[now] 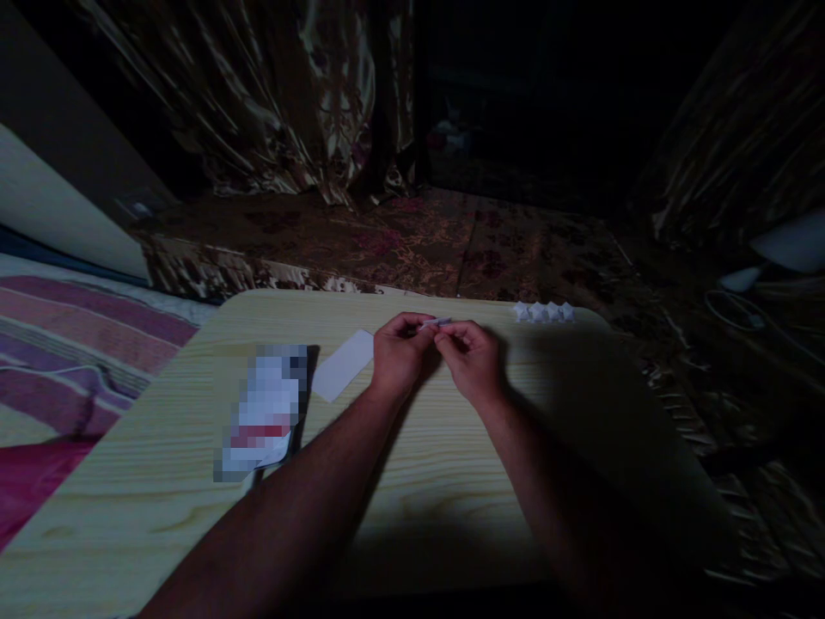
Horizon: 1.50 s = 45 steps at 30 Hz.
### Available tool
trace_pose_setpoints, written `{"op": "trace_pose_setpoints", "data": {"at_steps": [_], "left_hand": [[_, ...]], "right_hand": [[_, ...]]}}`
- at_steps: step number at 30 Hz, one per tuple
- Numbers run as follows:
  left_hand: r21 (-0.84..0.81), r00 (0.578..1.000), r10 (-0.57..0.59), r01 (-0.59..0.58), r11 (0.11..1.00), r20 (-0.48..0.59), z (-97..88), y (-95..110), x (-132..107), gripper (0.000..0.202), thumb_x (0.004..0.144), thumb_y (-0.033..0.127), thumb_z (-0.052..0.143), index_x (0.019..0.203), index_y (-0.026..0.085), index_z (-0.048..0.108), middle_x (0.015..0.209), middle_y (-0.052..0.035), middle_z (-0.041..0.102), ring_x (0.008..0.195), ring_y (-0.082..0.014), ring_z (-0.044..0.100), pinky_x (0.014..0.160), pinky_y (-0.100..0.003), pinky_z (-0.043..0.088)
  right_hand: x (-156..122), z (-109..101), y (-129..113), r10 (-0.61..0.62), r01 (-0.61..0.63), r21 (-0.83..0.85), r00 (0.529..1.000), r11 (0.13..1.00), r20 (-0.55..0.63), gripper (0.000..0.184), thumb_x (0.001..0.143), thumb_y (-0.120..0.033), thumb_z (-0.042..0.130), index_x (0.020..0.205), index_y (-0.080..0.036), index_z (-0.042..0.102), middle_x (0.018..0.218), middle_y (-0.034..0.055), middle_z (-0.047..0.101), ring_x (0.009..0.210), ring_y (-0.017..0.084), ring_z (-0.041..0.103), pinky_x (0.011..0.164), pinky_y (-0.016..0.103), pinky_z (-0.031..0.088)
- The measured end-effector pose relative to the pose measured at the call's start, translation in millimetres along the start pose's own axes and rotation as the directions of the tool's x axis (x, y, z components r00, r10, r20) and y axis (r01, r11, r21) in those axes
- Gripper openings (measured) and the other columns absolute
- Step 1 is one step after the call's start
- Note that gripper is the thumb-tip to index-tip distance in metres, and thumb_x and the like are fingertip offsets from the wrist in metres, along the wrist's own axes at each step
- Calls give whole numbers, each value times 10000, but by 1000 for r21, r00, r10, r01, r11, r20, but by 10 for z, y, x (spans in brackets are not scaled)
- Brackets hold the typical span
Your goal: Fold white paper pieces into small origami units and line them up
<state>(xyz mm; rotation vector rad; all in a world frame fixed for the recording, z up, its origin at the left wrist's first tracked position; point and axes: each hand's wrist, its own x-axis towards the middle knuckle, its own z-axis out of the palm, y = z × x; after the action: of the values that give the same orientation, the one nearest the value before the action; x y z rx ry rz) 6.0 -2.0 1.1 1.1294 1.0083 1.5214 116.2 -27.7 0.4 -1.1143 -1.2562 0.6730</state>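
Over the far part of the table, my left hand [402, 351] and my right hand [472, 354] meet, both pinching a small white folded paper strip [436, 322]. Fingers cover part of the strip, so its exact folds cannot be made out. Just left of my left hand, a white rectangular piece of paper [343, 365] lies flat. Several small white folded paper stars [537, 312] stand in a row at the far right edge of the table.
A pixelated phone-like device [267, 408] with a cable lies left on the wooden table [444, 481]. Beyond are a patterned cloth-covered ledge [387, 236] and curtains [335, 94]. A striped bedspread [70, 344] is at left, a pale lamp [790, 245] at right.
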Motion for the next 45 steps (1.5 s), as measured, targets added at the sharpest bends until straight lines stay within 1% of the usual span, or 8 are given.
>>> {"op": "trace_pose_setpoints", "data": {"at_steps": [4,7,12,15,19,24,33,45], "left_hand": [[94,996,64,-70,993,63,-13,-26,-10,195,679,290,738,821,160,710,829,-58,703,765,-167,642,739,-298,505],[180,969,198,-224,958,147,-18,-45,-29,155,705,215,690,853,181,724,934,-63,693,886,-186,639,836,-330,500],[270,914,348,-396,878,210,-11,-26,-72,343,676,34,539,901,206,733,1014,-57,664,1004,-186,603,938,-351,465],[247,940,309,-337,908,146,-1,14,-80,362,666,46,550,939,207,723,1047,-61,651,993,-186,602,882,-317,481],[123,994,105,-108,987,29,-7,36,-36,419,685,168,649,1103,200,657,967,-49,656,777,-138,610,718,-260,492],[20,993,-29,26,999,118,-37,9,26,380,638,178,703,1015,153,674,746,-3,615,638,-93,545,637,-221,455],[13,971,-21,18,1000,239,-50,22,4,452,647,171,680,1099,187,661,657,21,580,570,-96,515,575,-224,428],[65,977,-78,67,996,198,-75,-20,10,174,648,216,691,808,161,732,646,-12,637,544,-106,522,525,-225,397]], "right_hand": [[20,-5,13,44,-42,57,999,998,-26,241,749,-371,681,877,-173,629,862,60,691,775,174,632,709,301,514],[39,-16,28,100,-96,104,994,990,-32,309,725,-402,701,909,-170,614,856,61,692,744,171,630,662,296,518],[70,-22,50,165,-155,117,983,981,-76,320,702,-401,699,889,-161,599,808,58,696,679,159,621,596,271,499],[79,-28,53,198,-189,95,976,977,-94,250,716,-354,661,862,-160,604,781,52,693,647,150,610,575,258,483],[81,-46,45,215,-211,65,975,975,-63,194,713,-314,639,825,-160,609,723,38,678,601,138,588,551,248,462],[81,-80,40,194,-194,46,981,980,-9,191,714,-296,624,857,-170,608,701,15,674,597,133,592,560,242,466],[118,-138,116,145,-148,45,987,988,71,186,738,-299,625,872,-171,645,728,17,688,612,133,607,567,241,477],[118,-184,153,169,-172,9,978,985,125,173,728,-326,639,804,-171,651,682,11,665,598,141,609,554,252,493]]}}
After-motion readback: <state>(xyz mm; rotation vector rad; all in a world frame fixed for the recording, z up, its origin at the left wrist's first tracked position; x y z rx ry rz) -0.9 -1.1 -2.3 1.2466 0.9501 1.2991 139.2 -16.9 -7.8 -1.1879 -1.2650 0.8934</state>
